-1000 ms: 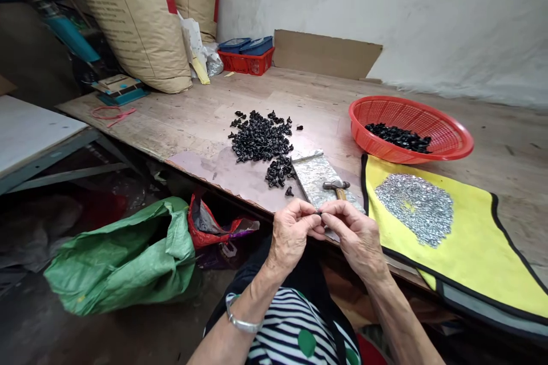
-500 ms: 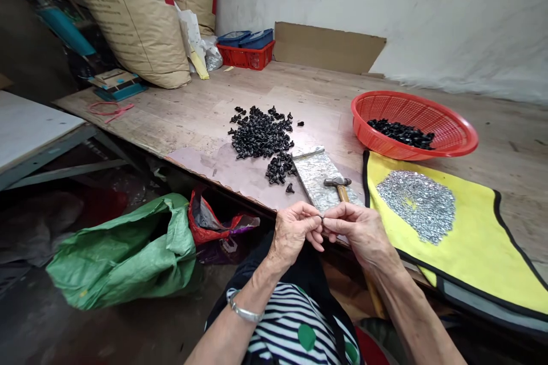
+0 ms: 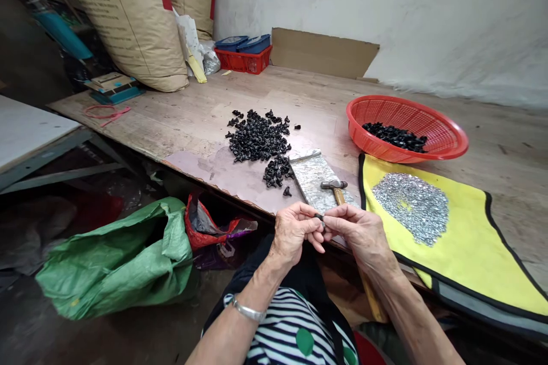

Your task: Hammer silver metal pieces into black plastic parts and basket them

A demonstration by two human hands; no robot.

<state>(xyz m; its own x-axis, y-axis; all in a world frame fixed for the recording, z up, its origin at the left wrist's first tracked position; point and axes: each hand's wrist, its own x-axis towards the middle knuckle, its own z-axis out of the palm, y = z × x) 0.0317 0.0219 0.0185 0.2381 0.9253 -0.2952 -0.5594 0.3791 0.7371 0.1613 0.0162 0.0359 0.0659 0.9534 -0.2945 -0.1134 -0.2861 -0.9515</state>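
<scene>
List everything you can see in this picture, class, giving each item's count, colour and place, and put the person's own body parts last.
small black pieces: many, black, heaped on the wooden workbench
plastic basket: one, red, on the workbench, holding more black pieces
cloth: one, yellow with black edging, in front of the basket
silver bits: many, silver, heaped on the cloth
slab: one, mottled grey, at the bench edge
hammer: one, steel head, wooden handle, on the slab
paper sacks: two, tan, back left
crate: one, red, at the back
woven sack: one, green, on the floor
left hand: one, bare, pinching a small black piece
right hand: one, bare, pinching the same piece
</scene>
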